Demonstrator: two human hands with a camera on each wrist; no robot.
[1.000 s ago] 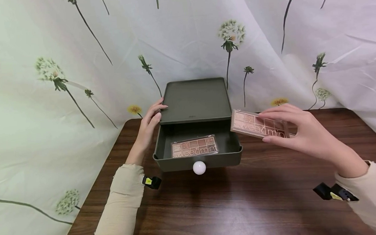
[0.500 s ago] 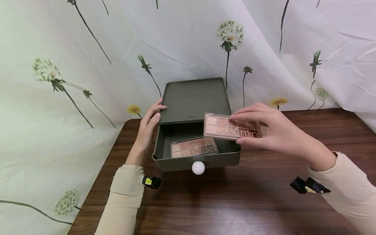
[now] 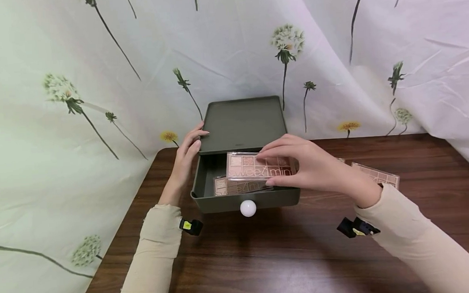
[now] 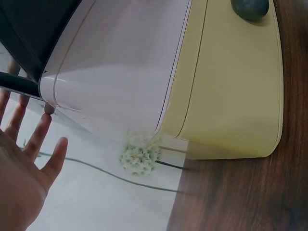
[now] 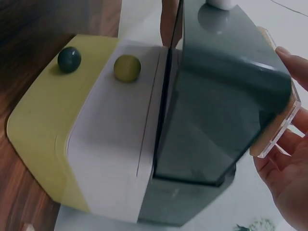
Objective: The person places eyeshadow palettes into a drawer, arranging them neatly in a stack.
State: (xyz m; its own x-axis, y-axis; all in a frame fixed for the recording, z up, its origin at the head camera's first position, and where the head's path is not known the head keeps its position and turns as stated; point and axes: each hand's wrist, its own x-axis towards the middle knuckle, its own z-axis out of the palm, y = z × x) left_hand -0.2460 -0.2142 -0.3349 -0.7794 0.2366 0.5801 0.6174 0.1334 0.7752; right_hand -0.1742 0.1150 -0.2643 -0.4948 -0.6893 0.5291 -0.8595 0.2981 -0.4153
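Note:
In the head view, my right hand (image 3: 307, 165) pinches an eyeshadow palette (image 3: 241, 166) between thumb and fingers, slightly tilted over the pulled-out dark green drawer (image 3: 277, 199). A second eyeshadow palette (image 3: 220, 188) lies inside that drawer, partly covered by the held one. My left hand (image 3: 183, 160) rests with relaxed fingers against the left edge of the drawer unit's green top (image 3: 241, 124). The right wrist view has the held palette's clear edge (image 5: 276, 137) just past the drawer's rim. In the left wrist view, the left hand (image 4: 29, 168) has its fingers spread at the unit's side.
Below the green drawer are a white drawer (image 5: 115, 106) and a yellow drawer (image 5: 43, 110), both closed, with round knobs. Another eyeshadow palette (image 3: 379, 174) lies on the brown wooden table (image 3: 224, 262), partly behind my right forearm. A flower-print cloth (image 3: 233, 40) hangs behind.
My right hand has carried the eyeshadow palette leftward, from right of the drawer to over it. Palettes on the table at right have come into sight. The left hand stays put.

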